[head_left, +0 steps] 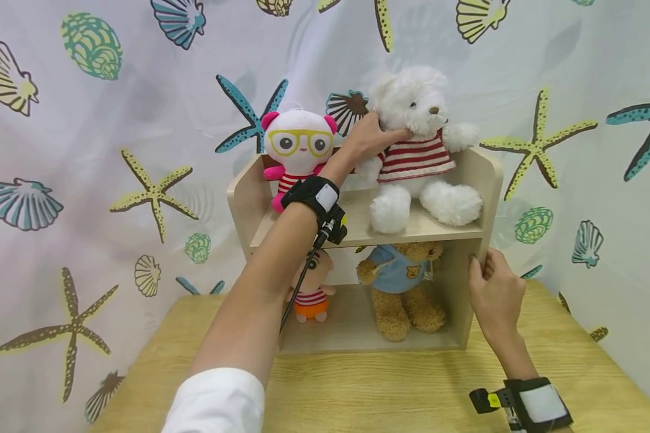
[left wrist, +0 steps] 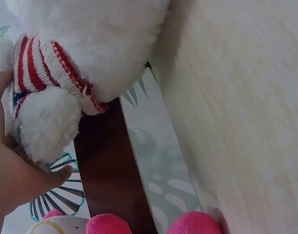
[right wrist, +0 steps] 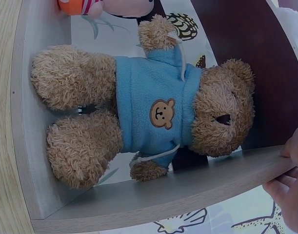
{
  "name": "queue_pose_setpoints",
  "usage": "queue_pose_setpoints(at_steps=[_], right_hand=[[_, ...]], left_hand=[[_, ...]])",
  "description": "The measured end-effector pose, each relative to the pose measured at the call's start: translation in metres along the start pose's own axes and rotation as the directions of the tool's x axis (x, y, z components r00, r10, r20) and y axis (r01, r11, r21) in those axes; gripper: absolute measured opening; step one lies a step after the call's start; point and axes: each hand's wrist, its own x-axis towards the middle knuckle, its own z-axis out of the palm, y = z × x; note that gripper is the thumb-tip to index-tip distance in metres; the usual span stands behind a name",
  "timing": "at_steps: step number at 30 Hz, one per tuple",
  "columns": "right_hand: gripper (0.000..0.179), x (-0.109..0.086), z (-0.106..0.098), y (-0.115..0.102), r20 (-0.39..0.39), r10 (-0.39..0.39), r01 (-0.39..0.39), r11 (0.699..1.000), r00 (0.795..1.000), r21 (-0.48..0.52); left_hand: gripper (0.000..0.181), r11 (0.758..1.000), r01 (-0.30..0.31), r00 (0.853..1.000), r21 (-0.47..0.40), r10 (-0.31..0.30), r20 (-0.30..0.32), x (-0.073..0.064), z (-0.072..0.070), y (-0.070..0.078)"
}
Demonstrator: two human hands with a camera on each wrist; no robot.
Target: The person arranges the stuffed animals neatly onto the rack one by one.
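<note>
A white teddy bear (head_left: 411,96) in a red-and-white striped sweater sits on the upper right of a small wooden shelf (head_left: 352,219). My left hand (head_left: 369,139) grips it around the neck, thumb across the front, the other fingers hidden behind. In the left wrist view that hand (left wrist: 14,170) is beside the bear's fluffy arm (left wrist: 49,124). With my right hand (head_left: 496,294) I hold the shelf's right side panel at its front edge. Beside that panel, on the lower level, sits a brown teddy bear (right wrist: 158,105) in a blue top.
A pink-and-white panda doll (head_left: 298,150) with yellow glasses sits on the upper left. Below it, partly behind my left forearm, is a doll (head_left: 311,300) in orange shorts. The shelf stands on a wooden table (head_left: 368,391), before a curtain (head_left: 184,132) printed with shells and starfish.
</note>
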Motion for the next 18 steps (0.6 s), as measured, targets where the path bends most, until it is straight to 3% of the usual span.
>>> queue_pose_setpoints(at_steps=[7,14,18], right_hand=[[0.015,-0.002,0.001,-0.002,0.012,-0.002,0.002,1.0,1.0,0.005],[0.017,-0.002,0.001,-0.002,0.018,0.001,-0.001,1.0,1.0,0.0],[0.018,-0.001,0.001,0.001,0.016,0.009,-0.009,1.0,1.0,-0.009]], left_hand=[[0.044,1.0,0.019,1.0,0.008,-0.019,0.01,-0.003,0.0,-0.009],[0.048,0.999,0.038,0.999,0.027,-0.039,0.035,-0.006,-0.003,-0.008],[0.05,0.997,0.034,0.998,0.073,-0.038,0.058,-0.014,-0.005,-0.003]])
